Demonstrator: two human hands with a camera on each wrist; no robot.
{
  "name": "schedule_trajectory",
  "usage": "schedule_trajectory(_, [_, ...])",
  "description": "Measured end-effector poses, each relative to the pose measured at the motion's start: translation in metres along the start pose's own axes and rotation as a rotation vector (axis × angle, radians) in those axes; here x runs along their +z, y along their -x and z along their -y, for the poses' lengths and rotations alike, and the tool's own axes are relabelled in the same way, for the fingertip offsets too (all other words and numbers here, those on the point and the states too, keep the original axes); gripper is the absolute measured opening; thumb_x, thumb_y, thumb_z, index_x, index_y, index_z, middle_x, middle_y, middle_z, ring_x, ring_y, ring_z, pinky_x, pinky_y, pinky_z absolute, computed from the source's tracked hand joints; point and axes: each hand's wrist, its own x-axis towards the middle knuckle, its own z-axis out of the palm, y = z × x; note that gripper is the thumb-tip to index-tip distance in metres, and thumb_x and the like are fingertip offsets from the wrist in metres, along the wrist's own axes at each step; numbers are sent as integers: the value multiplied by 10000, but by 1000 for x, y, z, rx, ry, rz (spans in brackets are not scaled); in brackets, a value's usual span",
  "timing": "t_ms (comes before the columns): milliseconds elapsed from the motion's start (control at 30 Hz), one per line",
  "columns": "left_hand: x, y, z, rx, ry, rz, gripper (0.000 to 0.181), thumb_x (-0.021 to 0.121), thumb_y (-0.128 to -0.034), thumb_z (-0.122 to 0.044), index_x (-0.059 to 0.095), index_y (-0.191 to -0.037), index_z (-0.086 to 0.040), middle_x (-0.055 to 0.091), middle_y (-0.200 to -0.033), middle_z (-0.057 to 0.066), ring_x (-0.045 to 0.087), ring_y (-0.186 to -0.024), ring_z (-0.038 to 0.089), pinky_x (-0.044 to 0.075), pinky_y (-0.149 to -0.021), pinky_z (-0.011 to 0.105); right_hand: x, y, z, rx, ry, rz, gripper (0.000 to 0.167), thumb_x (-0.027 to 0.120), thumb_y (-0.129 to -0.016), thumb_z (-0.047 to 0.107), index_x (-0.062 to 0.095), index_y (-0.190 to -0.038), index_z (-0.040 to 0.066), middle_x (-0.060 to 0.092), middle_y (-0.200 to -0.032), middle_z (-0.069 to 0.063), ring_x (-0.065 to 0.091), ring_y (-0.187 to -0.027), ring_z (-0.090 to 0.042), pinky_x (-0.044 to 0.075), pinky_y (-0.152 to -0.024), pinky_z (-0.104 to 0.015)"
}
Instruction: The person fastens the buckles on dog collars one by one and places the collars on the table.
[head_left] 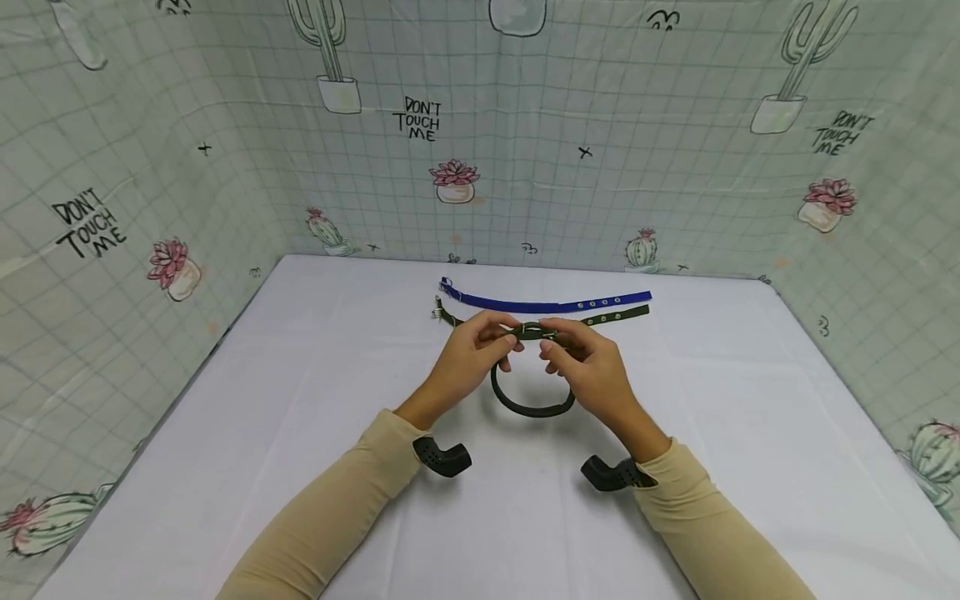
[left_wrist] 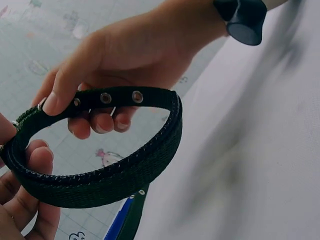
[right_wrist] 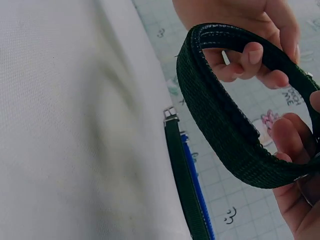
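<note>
Head view: just below the frame's centre, the left hand (head_left: 472, 350) and right hand (head_left: 592, 369) have their fingers pinching the upper side of a looped green strap (head_left: 534, 412), while a blue strap (head_left: 525, 307) and a second green strap (head_left: 628, 314) lie higher up on the counter (head_left: 352, 358).

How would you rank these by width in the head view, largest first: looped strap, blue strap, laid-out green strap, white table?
1. White table
2. Blue strap and laid-out green strap: too alike to rank, green partly hidden
3. Looped strap
</note>
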Motion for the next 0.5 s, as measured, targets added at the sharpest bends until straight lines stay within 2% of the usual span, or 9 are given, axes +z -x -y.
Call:
schedule_trajectory(100, [1, 1, 0, 3, -22, 0, 255, 573, -1026, -123, 610, -1269, -54, 697, -1026, 150, 633, -719, 220, 527, -789, 475, 0, 0, 0, -21, 37, 31, 289, 628, -966, -11, 646, -1254, -25, 682, -832, -178, 662, -677, -353, 542, -617, -277])
schedule_trajectory(167, [1, 2, 0, 11, -60, -1, 267, 584, -1024, -140, 623, -1279, -69, 701, -1028, 124, 640, -736, 215, 521, -781, 507, 1, 0, 0, -24, 61, 65, 282, 616, -977, 1, 648, -1257, -14, 668, -805, -167, 660, -665, -337, 534, -605, -287])
schedule_trajectory(233, [0, 3, 0, 20, -101, 0, 281, 600, -1021, -164, 636, -1288, -83, 706, -1038, 102, 649, -753, 206, 526, -760, 482, 2, -1, -1, -19, 87, 91, 276, 604, -987, 14, 650, -1258, -3, 654, -784, -144, 656, -656, -315, 524, -597, -300])
schedule_trajectory(367, [-2, 3, -1, 26, -199, 9, 301, 654, -997, -227, 661, -1283, -133, 717, -1035, 25, 666, -776, 162, 529, -720, 352, 2, -1, -3, 40, 91, 102, 266, 582, -1010, 45, 645, -1267, 17, 638, -781, -143, 650, -665, -308, 526, -609, -315])
schedule_trajectory(500, [-5, 3, -2, 6, -288, 7, 299, 702, -964, -260, 676, -1248, -170, 722, -1033, -49, 677, -795, 118, 543, -700, 328, 4, -1, -3, 96, 63, 118, 275, 561, -1032, 79, 626, -1293, 19, 640, -828, -226, 653, -697, -325, 548, -639, -321])
